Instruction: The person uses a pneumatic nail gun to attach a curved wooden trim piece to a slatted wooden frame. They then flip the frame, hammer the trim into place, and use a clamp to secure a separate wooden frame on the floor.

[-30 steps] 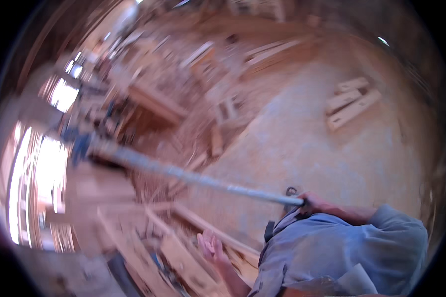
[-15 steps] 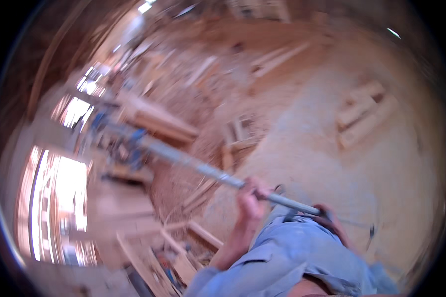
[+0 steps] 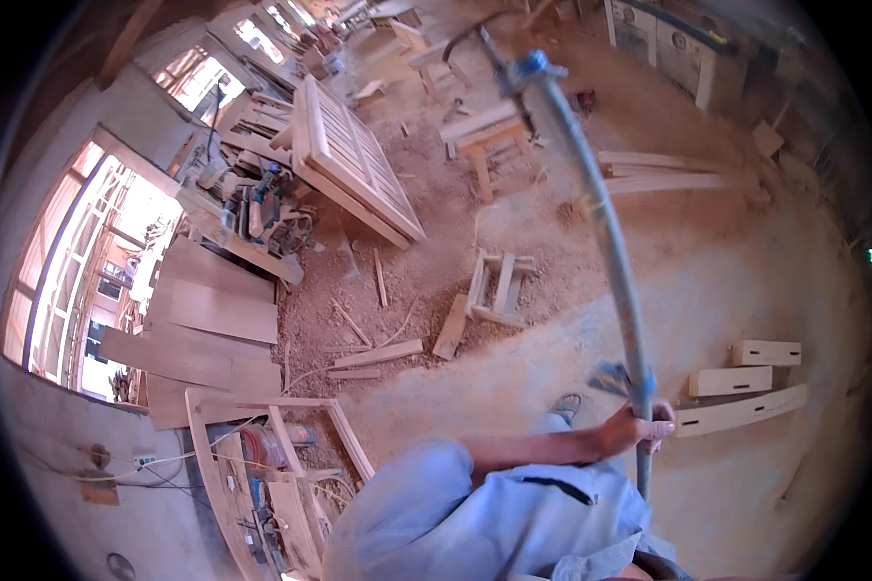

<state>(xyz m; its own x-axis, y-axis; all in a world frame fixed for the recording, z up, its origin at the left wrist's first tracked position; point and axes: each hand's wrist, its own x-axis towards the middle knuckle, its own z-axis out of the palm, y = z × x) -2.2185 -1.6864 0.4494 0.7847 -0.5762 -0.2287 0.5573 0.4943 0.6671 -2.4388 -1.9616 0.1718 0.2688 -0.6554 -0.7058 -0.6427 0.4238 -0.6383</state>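
A long grey pipe clamp [image 3: 612, 242] rises in front of me, its far end tilted up and to the left. One blue jaw [image 3: 535, 70] sits at its far end, with a dark crank beside it. Another blue jaw [image 3: 639, 380] is low on the pipe. Just below that jaw, my left hand [image 3: 639, 426] wraps round the pipe, its forearm crossing over my blue-grey clothes. My right hand is out of view. To the right of my left hand, slotted wooden pieces [image 3: 736, 414] lie on the floor.
A slatted wooden panel [image 3: 358, 160] leans at the left beside a bench cluttered with power tools [image 3: 252, 208]. Wood offcuts, shavings and a small wooden frame [image 3: 502, 283] litter the floor. A larger wooden frame [image 3: 351, 441] stands at the lower left. Long boards [image 3: 669, 184] lie farther off.
The clamp has swung from pointing left to pointing ahead. My left hand has moved right, near the low jaw. My right hand, earlier on the pipe, has left the view. My view has turned.
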